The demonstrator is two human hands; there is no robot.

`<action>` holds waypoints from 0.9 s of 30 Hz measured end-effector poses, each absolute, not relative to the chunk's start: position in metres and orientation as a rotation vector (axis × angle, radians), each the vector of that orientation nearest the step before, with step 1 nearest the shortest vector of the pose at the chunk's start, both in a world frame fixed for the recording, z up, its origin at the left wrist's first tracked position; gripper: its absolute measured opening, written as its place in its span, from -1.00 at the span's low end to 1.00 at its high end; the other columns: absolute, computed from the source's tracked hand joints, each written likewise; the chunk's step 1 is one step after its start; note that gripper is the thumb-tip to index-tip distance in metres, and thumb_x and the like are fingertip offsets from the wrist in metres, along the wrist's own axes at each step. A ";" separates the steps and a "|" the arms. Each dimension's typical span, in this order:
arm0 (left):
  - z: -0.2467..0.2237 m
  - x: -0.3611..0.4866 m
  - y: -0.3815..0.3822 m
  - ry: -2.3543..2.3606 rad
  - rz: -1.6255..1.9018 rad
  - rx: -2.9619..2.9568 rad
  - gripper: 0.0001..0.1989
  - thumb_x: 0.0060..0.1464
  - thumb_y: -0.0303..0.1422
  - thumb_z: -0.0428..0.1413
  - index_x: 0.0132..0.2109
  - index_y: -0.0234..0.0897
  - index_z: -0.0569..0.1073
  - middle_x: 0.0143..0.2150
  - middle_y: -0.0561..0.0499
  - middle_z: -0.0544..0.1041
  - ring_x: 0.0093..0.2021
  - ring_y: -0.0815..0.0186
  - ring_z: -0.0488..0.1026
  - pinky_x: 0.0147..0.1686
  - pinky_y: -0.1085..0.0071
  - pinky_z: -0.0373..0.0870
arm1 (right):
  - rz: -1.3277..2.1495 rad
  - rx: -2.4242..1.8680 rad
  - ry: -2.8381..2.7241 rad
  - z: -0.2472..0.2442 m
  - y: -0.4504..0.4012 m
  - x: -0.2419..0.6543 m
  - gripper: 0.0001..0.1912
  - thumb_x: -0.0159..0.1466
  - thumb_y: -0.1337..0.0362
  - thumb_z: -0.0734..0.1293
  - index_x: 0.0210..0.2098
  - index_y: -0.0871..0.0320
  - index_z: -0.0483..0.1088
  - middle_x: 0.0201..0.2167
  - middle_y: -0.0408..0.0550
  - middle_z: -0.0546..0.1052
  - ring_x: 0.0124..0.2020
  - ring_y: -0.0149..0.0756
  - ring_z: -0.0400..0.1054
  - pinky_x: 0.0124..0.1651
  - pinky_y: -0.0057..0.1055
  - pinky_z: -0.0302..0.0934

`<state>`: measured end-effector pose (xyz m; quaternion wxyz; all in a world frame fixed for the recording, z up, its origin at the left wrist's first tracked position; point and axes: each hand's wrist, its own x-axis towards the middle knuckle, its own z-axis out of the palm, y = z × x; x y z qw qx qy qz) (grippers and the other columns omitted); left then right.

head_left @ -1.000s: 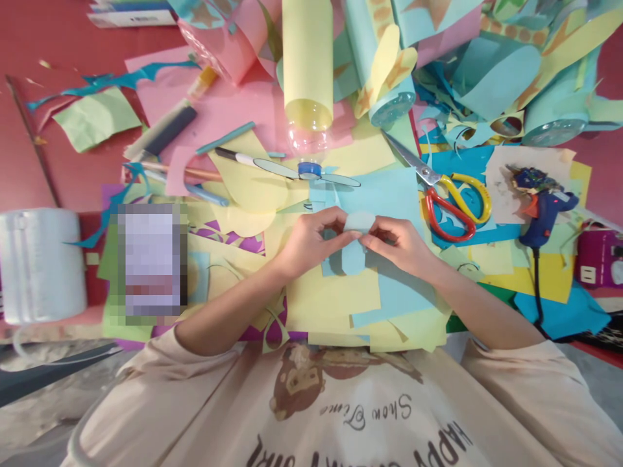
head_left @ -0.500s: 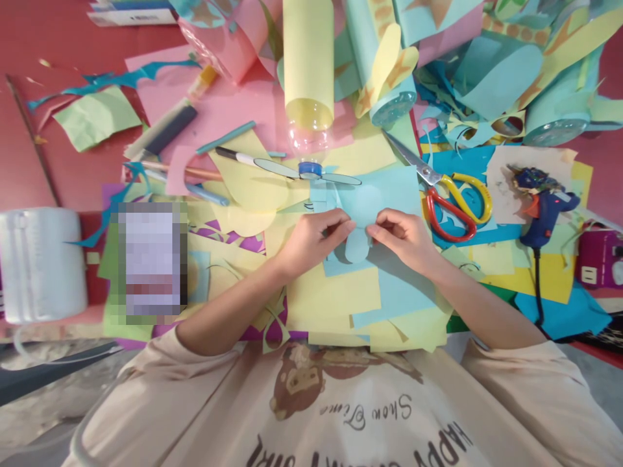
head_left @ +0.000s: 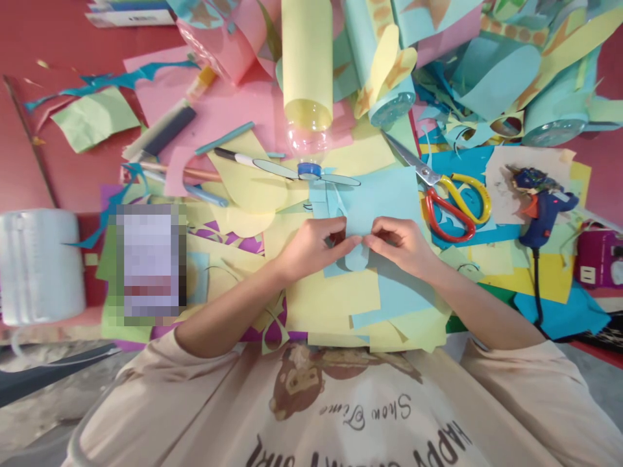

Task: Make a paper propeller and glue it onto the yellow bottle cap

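Note:
Between my two hands is a light blue paper cutout [head_left: 357, 257] with a rounded lower end. My left hand [head_left: 327, 241] pinches its left side, thumb tip near the middle. My right hand [head_left: 398, 242] pinches the right side, and the two thumbs almost meet. The fingers hide part of the cutout. Beneath lies a light blue sheet [head_left: 389, 194]. Just beyond stands a plastic bottle wrapped in yellow paper [head_left: 307, 58], its blue cap [head_left: 309, 170] toward me with a paper blade on each side. Scissors [head_left: 450, 201] with red and yellow handles lie right of my right hand.
A blue glue gun [head_left: 538, 214] rests on paper at the right, its cord running toward me. At the left are a phone [head_left: 150, 259] and a white case [head_left: 41, 266]. Paper-covered bottles [head_left: 384, 78] line the back. Pens [head_left: 238, 155] and paper scraps cover the table.
Both hands have shifted slightly down and closer together on the cutout. Its round upper part, visible before, now no longer shows as a separate shape. Nothing else has moved noticeably.

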<state>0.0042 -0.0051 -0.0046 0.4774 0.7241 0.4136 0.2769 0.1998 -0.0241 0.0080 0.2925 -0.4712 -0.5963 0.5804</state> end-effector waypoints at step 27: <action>-0.007 0.001 -0.002 0.811 0.943 2.164 -0.83 0.19 -0.26 0.08 -0.29 -0.27 0.36 -0.40 0.02 0.48 -0.39 0.38 0.42 -0.36 0.46 0.40 | 1.057 -1.290 -1.716 0.006 -0.024 0.206 -0.77 0.25 0.30 0.27 -0.52 0.13 0.18 -0.62 -0.26 0.23 -0.59 -0.52 0.13 -0.57 -0.54 -0.02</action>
